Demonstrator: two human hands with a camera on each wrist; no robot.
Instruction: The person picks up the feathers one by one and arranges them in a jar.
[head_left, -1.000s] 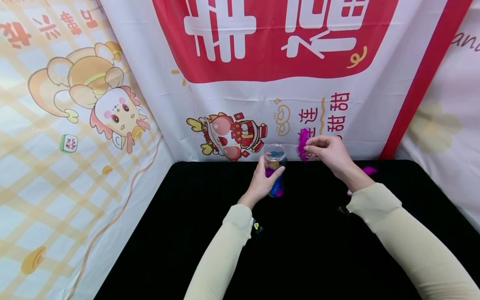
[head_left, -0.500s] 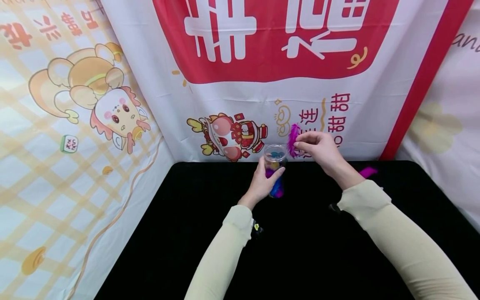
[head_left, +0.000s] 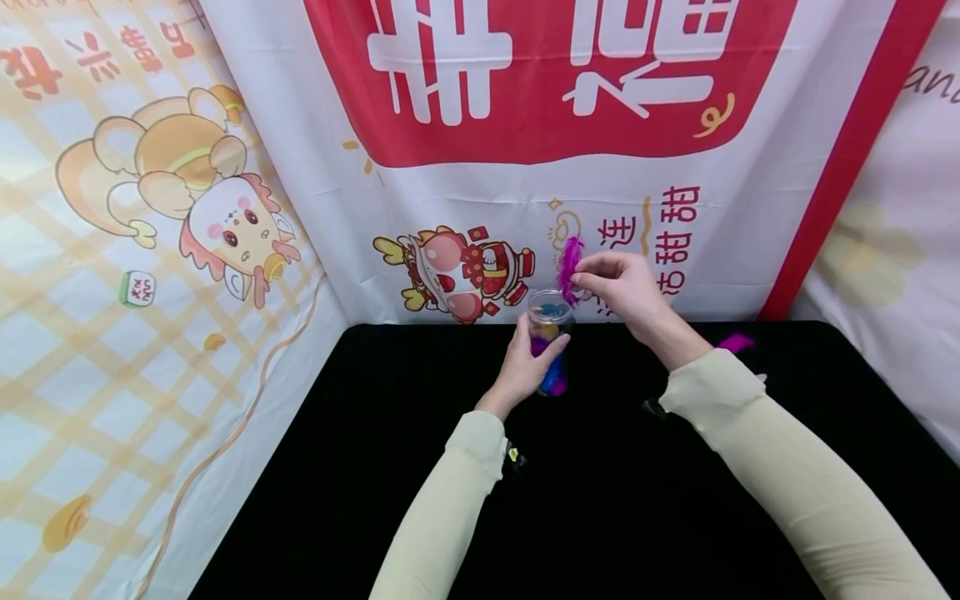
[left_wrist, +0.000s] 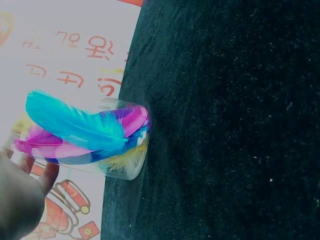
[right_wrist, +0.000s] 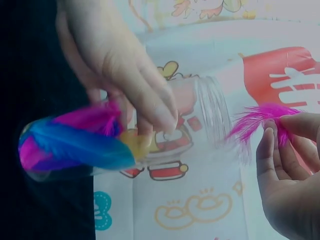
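My left hand (head_left: 521,365) grips a clear jar (head_left: 550,305) round its side near the table's back edge. The jar's mouth is uncovered. Blue, magenta, purple and yellow feathers (left_wrist: 80,127) fill its lower part, seen through the wall in the left wrist view. My right hand (head_left: 624,287) pinches a magenta feather (head_left: 570,268) between thumb and fingertips. This feather stands roughly upright just right of the jar's rim, its lower end level with the mouth. In the right wrist view its tip (right_wrist: 237,131) overlaps the jar's opening.
Beyond my right wrist another magenta feather (head_left: 737,342) lies on the black table (head_left: 600,500), with a small pale thing (head_left: 762,378) partly behind the sleeve. A printed cloth (head_left: 480,192) hangs right behind the table's back edge, another one along the left.
My right hand has moved left with the magenta feather, from well right of the jar to its rim. My left hand and the jar have stayed put.
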